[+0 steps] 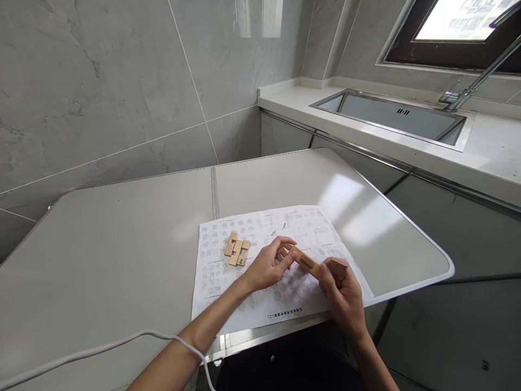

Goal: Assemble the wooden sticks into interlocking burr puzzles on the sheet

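A notched wooden puzzle stick [307, 262] is held slantwise above the printed sheet [260, 320]. The fingers and thumb of my left hand [271, 266] pinch its far left end. My right hand [344, 298] is closed around its other end. Another wooden piece [339, 267] sticks up from the right hand's curled fingers, most of it hidden. To the left of my hands, several light wooden puzzle pieces [237, 250] lie close together on the sheet. One of them bears a dark "3".
The sheet, full of small line diagrams, lies at the front edge of a pale folding table [122, 260]. A white cable [101, 347] crosses my left forearm. Beyond the right edge stands a counter [288, 100] with a sink [386, 114] and a faucet [459, 98].
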`<action>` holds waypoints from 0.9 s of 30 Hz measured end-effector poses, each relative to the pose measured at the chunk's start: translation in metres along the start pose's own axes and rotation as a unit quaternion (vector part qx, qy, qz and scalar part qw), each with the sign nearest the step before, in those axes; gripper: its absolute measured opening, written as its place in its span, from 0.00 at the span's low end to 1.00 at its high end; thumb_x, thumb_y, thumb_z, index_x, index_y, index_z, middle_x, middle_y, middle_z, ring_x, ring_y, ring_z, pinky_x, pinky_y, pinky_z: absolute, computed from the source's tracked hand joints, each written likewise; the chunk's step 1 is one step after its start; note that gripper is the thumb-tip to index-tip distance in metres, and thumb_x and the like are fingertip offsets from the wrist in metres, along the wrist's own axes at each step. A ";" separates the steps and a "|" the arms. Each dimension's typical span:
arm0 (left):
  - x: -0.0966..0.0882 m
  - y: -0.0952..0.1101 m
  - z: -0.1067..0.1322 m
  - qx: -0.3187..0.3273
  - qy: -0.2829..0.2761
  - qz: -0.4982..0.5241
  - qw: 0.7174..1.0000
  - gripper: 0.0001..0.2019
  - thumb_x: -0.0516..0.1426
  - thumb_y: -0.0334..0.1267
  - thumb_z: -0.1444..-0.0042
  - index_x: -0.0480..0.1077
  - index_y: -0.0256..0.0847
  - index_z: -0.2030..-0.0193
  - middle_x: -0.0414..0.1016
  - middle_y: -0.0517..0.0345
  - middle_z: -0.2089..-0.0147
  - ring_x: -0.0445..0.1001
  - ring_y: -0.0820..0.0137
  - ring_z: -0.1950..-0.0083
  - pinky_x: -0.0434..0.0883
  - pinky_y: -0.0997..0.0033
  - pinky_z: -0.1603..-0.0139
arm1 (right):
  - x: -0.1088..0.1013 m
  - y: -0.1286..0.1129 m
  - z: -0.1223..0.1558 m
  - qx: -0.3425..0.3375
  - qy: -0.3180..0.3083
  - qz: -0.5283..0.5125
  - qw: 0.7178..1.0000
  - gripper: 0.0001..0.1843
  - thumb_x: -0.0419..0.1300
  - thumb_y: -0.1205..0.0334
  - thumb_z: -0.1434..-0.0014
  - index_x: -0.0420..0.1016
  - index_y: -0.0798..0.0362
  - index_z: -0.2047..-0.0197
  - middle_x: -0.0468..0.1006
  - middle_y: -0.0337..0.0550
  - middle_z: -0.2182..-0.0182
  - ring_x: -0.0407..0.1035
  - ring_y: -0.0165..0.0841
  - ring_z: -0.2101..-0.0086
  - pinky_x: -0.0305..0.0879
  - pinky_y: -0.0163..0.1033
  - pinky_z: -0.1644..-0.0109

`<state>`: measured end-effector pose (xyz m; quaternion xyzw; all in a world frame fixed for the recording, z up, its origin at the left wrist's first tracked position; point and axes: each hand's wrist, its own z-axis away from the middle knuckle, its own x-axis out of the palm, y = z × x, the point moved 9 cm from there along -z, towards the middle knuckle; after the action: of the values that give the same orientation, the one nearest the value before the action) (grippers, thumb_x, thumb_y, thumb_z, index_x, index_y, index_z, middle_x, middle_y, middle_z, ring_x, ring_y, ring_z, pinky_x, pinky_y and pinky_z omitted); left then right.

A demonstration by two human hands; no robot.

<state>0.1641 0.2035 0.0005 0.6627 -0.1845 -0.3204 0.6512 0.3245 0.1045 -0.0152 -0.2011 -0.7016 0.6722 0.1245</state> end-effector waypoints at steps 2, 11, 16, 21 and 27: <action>0.000 -0.003 0.000 -0.008 -0.002 0.021 1.000 0.23 0.54 0.58 0.27 0.66 0.42 0.38 0.76 0.54 0.60 0.75 0.67 0.63 0.72 0.66 0.61 | -0.001 0.000 0.000 -0.004 0.007 0.002 1.000 0.14 0.62 0.46 0.29 0.71 0.48 0.58 0.72 0.38 0.68 0.62 0.31 0.73 0.63 0.38 0.69; 0.002 -0.004 0.000 -0.009 -0.015 0.054 0.998 0.23 0.57 0.59 0.30 0.62 0.43 0.42 0.76 0.56 0.61 0.71 0.71 0.68 0.68 0.69 0.67 | 0.001 -0.001 0.000 -0.010 -0.002 0.012 1.000 0.14 0.61 0.47 0.28 0.72 0.48 0.58 0.72 0.37 0.69 0.63 0.31 0.73 0.63 0.38 0.69; 0.003 -0.003 0.000 -0.002 -0.025 0.051 0.998 0.21 0.58 0.56 0.29 0.64 0.44 0.40 0.76 0.55 0.59 0.73 0.70 0.66 0.70 0.68 0.64 | 0.002 -0.004 0.000 -0.016 -0.010 0.009 1.000 0.13 0.61 0.47 0.28 0.72 0.48 0.58 0.72 0.37 0.68 0.62 0.30 0.73 0.63 0.37 0.70; 0.000 -0.005 -0.001 -0.013 -0.018 0.087 0.996 0.22 0.62 0.54 0.31 0.64 0.44 0.40 0.79 0.53 0.57 0.77 0.70 0.65 0.71 0.66 0.60 | 0.003 -0.002 0.001 -0.013 -0.019 0.004 1.000 0.14 0.60 0.46 0.27 0.73 0.49 0.55 0.71 0.37 0.69 0.63 0.30 0.73 0.64 0.37 0.70; -0.007 -0.006 -0.005 -0.025 0.002 0.186 0.982 0.24 0.67 0.52 0.36 0.65 0.42 0.43 0.81 0.51 0.55 0.81 0.68 0.64 0.71 0.67 0.59 | 0.006 -0.010 0.001 -0.031 -0.009 -0.078 0.996 0.14 0.54 0.46 0.23 0.68 0.47 0.54 0.64 0.31 0.75 0.57 0.28 0.77 0.59 0.33 0.75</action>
<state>0.1610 0.2121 -0.0044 0.6011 -0.2955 -0.1967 0.7160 0.3176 0.1065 -0.0057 -0.1437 -0.7366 0.6403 0.1638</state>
